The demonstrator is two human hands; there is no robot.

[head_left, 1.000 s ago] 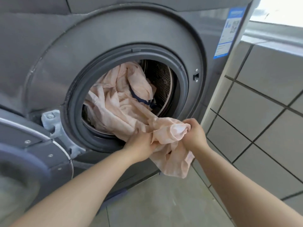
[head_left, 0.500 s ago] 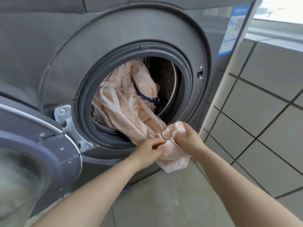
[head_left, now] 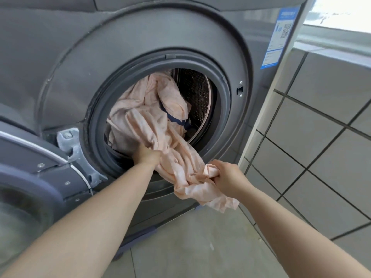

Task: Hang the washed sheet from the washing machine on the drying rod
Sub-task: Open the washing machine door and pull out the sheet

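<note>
A pale pink sheet with a dark blue trim spills from the drum of a grey front-loading washing machine. Most of it still lies bunched inside the round opening. My left hand reaches to the lower rim of the opening and grips the sheet there; its fingers are hidden in the cloth. My right hand holds a bunched end of the sheet in front of the machine, lower right of the opening. A loose fold hangs below that hand. No drying rod is in view.
The machine's door stands swung open at the lower left, close to my left forearm. A grey tiled wall runs along the right side. Grey floor tiles lie below the machine.
My left hand let go of the bunched end and moved up and left to the drum's rim, taking hold of the sheet there. My right hand stayed on the end; more cloth hangs out.
</note>
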